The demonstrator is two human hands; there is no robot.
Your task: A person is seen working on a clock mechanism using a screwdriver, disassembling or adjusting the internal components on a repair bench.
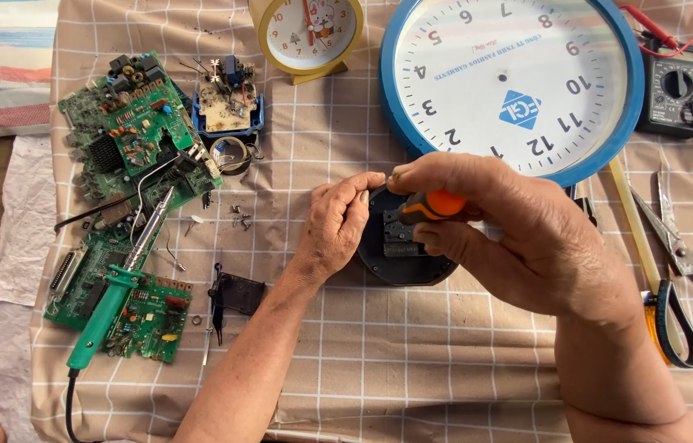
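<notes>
My left hand curls around the left edge of a round black clock mechanism lying on the checked cloth. My right hand is closed on a screwdriver with an orange and black handle, held over the top of that mechanism. The screwdriver tip is hidden by the hands. A large blue-rimmed wall clock lies face up just behind my hands.
Green circuit boards and a green soldering iron lie at the left. A small yellow alarm clock stands at the back. A black multimeter with red leads, scissors and small screws lie around.
</notes>
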